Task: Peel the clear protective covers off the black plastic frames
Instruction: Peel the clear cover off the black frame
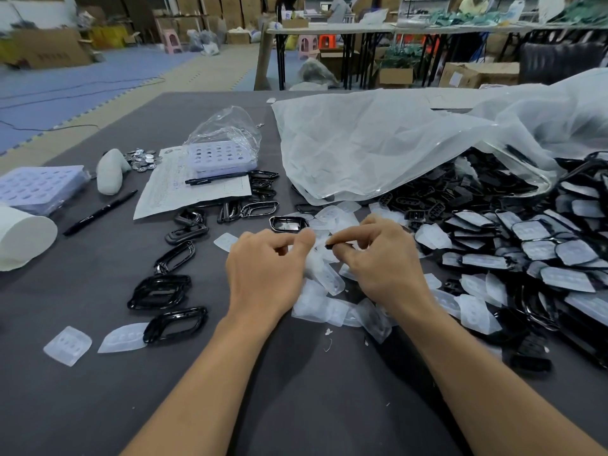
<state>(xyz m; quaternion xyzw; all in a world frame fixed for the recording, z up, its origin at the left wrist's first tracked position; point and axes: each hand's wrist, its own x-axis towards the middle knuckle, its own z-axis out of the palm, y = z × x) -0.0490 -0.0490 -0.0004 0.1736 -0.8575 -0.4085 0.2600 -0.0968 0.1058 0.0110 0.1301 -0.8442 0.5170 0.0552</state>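
Right hand: my right hand [385,261] pinches the black frame [340,246] between thumb and forefinger, the other fingers curled above it.
Left hand: my left hand [266,268] is curled, its thumb and forefinger closed on the edge of the clear cover [314,260], as far as I can make out.
Where the frame sits: at my right fingertips, just above the table [296,406], mostly hidden by them; the cover hangs between my two hands.
Why held so: one hand anchors the frame, the other draws the film away, I judge.
Peeled frames [161,291]: laid out bare to my left, apart from the rest, so finished work stays sorted.
Shed covers [329,307]: dropped in a drift under my wrists.
Waiting heap [543,251]: still-covered frames spilling from the plastic bag [378,143], within reach on my right.
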